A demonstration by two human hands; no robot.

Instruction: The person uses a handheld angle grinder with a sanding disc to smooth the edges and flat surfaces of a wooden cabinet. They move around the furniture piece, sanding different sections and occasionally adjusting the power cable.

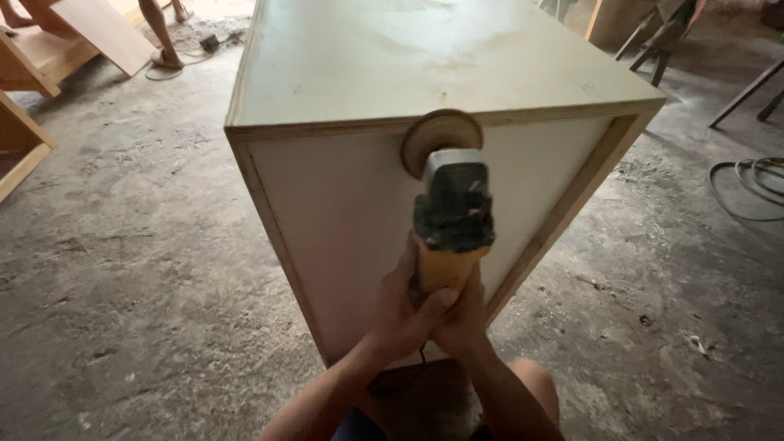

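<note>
The sander (452, 214) is dark green with a yellow handle and tan disc (439, 135). The box (392, 65) is pale cream. The floor (122, 269) is grey.

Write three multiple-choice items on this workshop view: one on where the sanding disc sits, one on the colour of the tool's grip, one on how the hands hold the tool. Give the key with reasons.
1. Where does the sanding disc meet the plywood cabinet?
A. At the top front edge
B. At the bottom corner on the floor
C. On the far end of the top

2. What colour is the grip of the sander where the hands wrap it?
A. Bright blue
B. Yellow-orange
C. White

3. How is the sander held?
A. By the left hand alone
B. It lies loose on the floor
C. By the left hand and right hand together

Key: 1 A, the disc overlaps the cabinet's upper front edge. 2 B, the handle below the dark body is yellow-orange. 3 C, both hands close around the handle.
</note>
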